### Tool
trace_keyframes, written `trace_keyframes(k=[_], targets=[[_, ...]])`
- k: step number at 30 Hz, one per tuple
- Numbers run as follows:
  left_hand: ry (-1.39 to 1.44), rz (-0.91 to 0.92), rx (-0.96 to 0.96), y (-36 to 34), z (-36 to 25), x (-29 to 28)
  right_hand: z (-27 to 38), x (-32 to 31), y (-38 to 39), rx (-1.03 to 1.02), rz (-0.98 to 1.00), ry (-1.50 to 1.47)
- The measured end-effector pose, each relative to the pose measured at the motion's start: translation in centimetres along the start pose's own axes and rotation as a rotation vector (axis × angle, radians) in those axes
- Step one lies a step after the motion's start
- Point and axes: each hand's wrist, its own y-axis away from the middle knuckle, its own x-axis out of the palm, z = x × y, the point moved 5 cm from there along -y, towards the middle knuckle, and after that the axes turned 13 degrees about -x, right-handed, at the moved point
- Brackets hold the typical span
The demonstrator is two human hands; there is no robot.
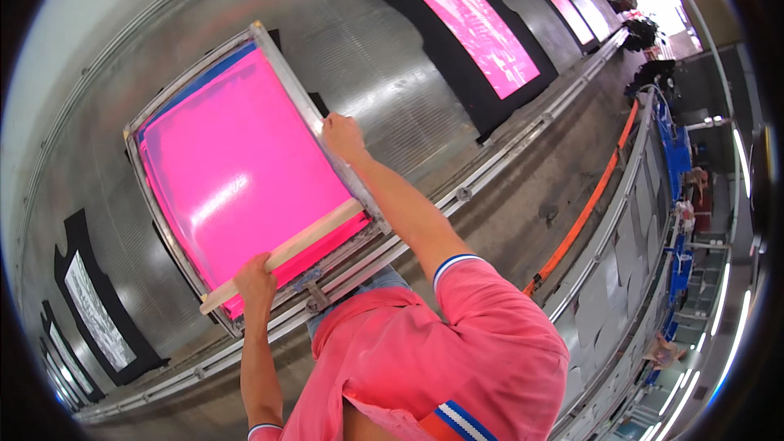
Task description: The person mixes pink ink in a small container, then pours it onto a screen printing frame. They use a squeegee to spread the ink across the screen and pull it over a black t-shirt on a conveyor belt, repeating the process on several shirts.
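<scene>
A printing screen (pixel 253 155), its mesh coated with bright pink ink, lies on the long metal table in front of me. Across its near end rests a squeegee (pixel 314 238) with a pale wooden handle, set slantwise over the ink. My left hand (pixel 256 279) is closed around the squeegee near its left end. On the screen's right side, my right hand (pixel 344 137) grips the frame edge (pixel 296 96). Small bits of black cloth show past the frame; whatever lies beneath the screen is otherwise hidden.
A black shirt piece (pixel 445 49) with a pink print lies to the right, with more beyond it. At the left, black pieces (pixel 96 298) carry white prints. A metal rail (pixel 482 184) edges the table at my waist. An orange hose (pixel 590 204) runs beside another table.
</scene>
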Motion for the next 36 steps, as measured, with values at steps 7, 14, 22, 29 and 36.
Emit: trace_keyframes(k=[7,14,22,29,36], targets=[[-0.021,0.028,-0.028,-5.8,0.9,-0.9,2.3,-2.1,-1.2,-0.512,0.113,0.194],[-0.053,0.010,-0.041,-19.2,1.7,-3.5,15.0,0.3,-2.2,-0.974,0.447,0.621],[-0.277,-0.052,-0.113,-36.8,10.0,-9.3,15.7,5.6,-19.8,-0.935,0.318,0.536],[-0.361,-0.082,-0.076,-43.8,14.4,-12.8,18.0,8.6,-27.4,-0.826,0.395,0.493],[-0.342,-0.166,-0.054,-41.9,15.0,-11.8,18.1,9.2,-25.3,-0.836,0.362,0.497]])
